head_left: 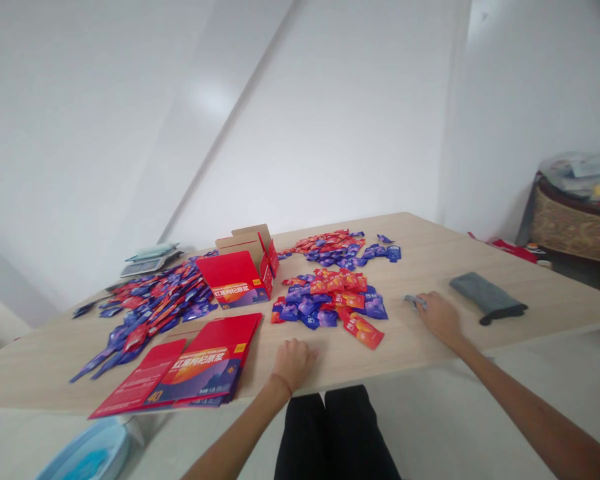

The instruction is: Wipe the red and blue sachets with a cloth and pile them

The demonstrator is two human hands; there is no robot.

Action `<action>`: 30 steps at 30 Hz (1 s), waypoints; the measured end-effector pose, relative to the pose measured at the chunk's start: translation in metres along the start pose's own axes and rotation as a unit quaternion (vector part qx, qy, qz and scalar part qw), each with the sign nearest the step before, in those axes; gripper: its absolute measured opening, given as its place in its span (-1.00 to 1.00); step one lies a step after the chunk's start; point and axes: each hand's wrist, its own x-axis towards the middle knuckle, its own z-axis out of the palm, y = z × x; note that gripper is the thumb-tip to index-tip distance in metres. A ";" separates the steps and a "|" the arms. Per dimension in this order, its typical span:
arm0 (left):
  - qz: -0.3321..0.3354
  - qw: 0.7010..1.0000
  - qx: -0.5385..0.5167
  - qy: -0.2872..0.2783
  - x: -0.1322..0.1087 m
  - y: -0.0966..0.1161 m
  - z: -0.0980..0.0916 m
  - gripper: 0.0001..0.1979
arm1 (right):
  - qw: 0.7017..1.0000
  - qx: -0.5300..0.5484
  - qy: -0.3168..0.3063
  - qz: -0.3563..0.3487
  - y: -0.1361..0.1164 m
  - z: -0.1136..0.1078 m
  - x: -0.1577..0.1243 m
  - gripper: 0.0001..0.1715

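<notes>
Resting L hand as loose empty fist, fingers curled together, just in front of central heap of red & purple foil sachets, prob. for support. Laying R hand right of heap, fingers stretched flat onto small silvery packet, pinning it there

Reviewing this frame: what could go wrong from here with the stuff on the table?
1. The flat red cartons seem to overhang the near edge of the table. A bump from the left hand beside them might slide them off.
2. The middle sachet pile lies loose between both hands. A careless sweep of the right hand could scatter it.
</notes>
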 end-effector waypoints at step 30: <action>0.340 0.902 0.126 0.236 0.031 -0.031 -0.126 -0.70 | 0.999 0.042 0.015 -0.014 0.001 0.003 -0.004 -0.59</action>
